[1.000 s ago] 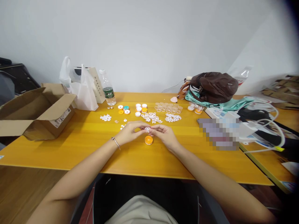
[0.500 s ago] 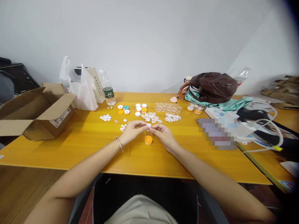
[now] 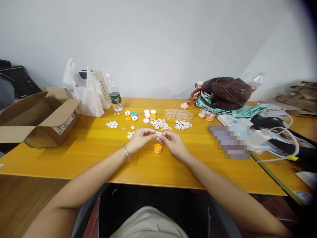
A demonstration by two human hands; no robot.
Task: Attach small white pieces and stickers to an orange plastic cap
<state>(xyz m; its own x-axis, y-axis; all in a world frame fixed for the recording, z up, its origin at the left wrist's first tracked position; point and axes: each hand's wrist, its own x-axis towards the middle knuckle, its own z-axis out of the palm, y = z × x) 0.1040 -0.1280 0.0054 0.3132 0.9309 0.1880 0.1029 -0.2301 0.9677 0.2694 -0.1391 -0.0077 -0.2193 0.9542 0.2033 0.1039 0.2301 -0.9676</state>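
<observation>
Between the fingertips of both hands is a small white plastic piece with holes (image 3: 158, 133). My left hand (image 3: 143, 138) pinches it from the left, and my right hand (image 3: 172, 142) grips it from the right. A short white part shows just under the fingertips. Directly below, apart from the hands, an orange round cap with a white base (image 3: 157, 148) lies on the table. Small white knob-like pieces (image 3: 130, 135) lie beside my left hand, partly hidden by it. Beyond the hands are piles of white perforated pieces (image 3: 160, 124).
Round white, orange and teal caps (image 3: 134, 114) and clear cups (image 3: 178, 114) stand farther back. An open cardboard box (image 3: 52, 122) and a water bottle (image 3: 115, 96) are at left. A blurred flat device (image 3: 229, 141), white cables (image 3: 294, 138) and a brown bag (image 3: 226, 92) lie at right.
The fingers have shifted slightly around the small white piece, and a white part now shows below them. The orange cap and the other things stay in place.
</observation>
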